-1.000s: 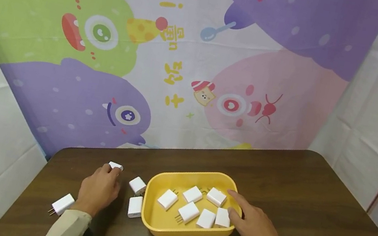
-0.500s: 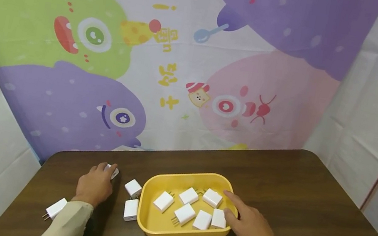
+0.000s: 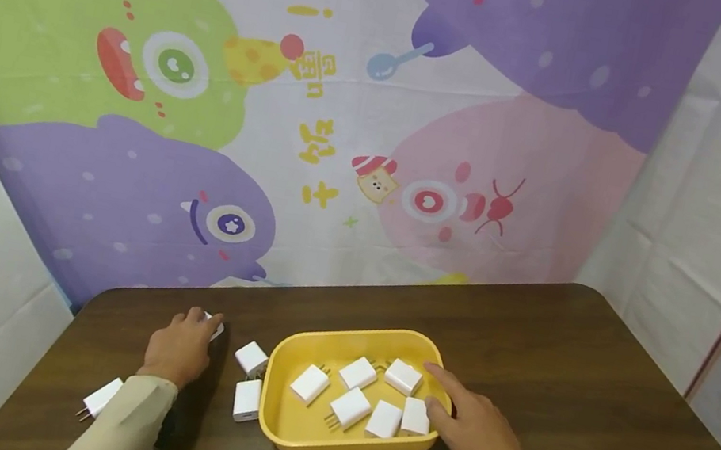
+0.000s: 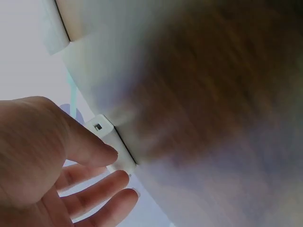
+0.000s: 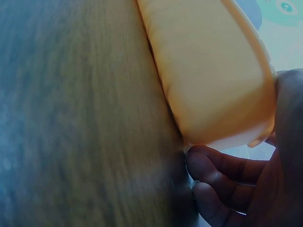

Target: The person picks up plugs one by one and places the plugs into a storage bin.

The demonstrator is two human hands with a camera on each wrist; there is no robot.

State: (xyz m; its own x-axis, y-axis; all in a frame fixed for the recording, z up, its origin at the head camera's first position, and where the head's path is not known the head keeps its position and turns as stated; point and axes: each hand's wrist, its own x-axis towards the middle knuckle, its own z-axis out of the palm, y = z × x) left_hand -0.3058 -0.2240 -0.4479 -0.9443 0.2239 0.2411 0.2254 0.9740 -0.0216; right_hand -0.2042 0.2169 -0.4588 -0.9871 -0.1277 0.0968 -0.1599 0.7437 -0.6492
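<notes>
A yellow tray (image 3: 293,442) sits on the dark wooden table (image 3: 591,394) and holds several white plug chargers (image 3: 350,407). My right hand (image 3: 442,399) holds the tray's right rim, thumb inside and fingers curled under the edge (image 5: 213,165). To the left, my left hand (image 3: 198,325) reaches over a small white charger (image 3: 217,328) near the table's far left edge. In the left wrist view my thumb and fingers pinch this charger (image 4: 113,146).
Two more white chargers (image 3: 252,357) (image 3: 247,400) lie just left of the tray, and another (image 3: 102,397) lies by my left sleeve. A cartoon backdrop (image 3: 347,134) hangs behind the table. The table's right half is bare wood.
My left hand has closed over the small charger, so less of it shows. The right hand stays on the tray rim. The head view has shifted slightly.
</notes>
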